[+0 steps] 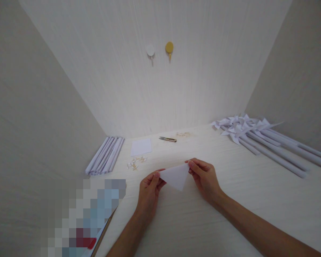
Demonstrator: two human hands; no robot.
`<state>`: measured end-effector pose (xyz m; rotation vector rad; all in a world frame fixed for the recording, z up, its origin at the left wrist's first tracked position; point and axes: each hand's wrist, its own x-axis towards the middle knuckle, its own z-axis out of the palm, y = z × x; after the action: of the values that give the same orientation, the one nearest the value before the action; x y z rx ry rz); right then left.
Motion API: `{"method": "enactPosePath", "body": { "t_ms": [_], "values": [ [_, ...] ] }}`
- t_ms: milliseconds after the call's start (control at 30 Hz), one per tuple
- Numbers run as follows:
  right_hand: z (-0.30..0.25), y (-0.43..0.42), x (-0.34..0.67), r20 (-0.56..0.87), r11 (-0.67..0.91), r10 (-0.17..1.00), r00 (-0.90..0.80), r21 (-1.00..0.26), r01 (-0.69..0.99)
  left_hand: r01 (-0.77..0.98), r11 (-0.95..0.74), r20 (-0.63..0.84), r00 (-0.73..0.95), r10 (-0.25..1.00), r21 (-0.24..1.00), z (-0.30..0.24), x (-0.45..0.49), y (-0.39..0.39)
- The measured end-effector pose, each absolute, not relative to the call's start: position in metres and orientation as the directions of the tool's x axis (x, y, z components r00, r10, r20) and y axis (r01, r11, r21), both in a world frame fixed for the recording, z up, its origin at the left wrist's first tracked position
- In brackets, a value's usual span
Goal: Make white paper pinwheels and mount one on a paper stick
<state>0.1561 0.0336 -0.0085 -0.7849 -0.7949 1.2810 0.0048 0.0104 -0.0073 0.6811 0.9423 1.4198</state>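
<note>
A white sheet of paper folded into a triangle [176, 176] is held just above the pale wooden table [203, 214], its point facing me. My left hand [149, 187] pinches the triangle's left corner between thumb and fingers. My right hand [204, 177] pinches its right corner the same way. Both forearms reach in from the bottom edge.
A bundle of rolled white paper sticks [105, 155] lies at the left. A flat white paper square [141, 146] and small scraps [136, 162] lie beyond my hands. Small snips [168, 139] rest near the back wall. Finished paper pinwheels on sticks [256, 137] lie at the right. Two hooks [160, 51] hang on the wall.
</note>
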Motion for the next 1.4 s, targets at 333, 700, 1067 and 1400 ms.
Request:
{"method": "enactPosePath", "body": {
  "t_ms": [333, 700, 1067, 1400],
  "values": [
    [-0.0071, 0.0335, 0.1563, 0.078, 0.127, 0.990, 0.120, -0.867, -0.482, -0.480, 0.057, -0.120, -0.101, 0.988, 0.876, -0.0071, 0.0049, 0.0099],
    [-0.0080, 0.0336, 0.1564, 0.087, 0.134, 0.989, 0.118, -0.867, -0.479, -0.480, 0.056, -0.120, -0.102, 0.988, 0.876, -0.0059, 0.0053, 0.0094],
    [-0.0072, 0.0338, 0.1566, 0.086, 0.137, 0.988, 0.127, -0.868, -0.477, -0.463, 0.054, -0.115, -0.105, 0.988, 0.885, -0.0079, 0.0044, 0.0102],
    [-0.0079, 0.0340, 0.1568, 0.113, 0.166, 0.984, 0.139, -0.867, -0.470, -0.479, 0.064, -0.119, -0.086, 0.989, 0.875, -0.0074, 0.0039, 0.0095]
  ]
}}
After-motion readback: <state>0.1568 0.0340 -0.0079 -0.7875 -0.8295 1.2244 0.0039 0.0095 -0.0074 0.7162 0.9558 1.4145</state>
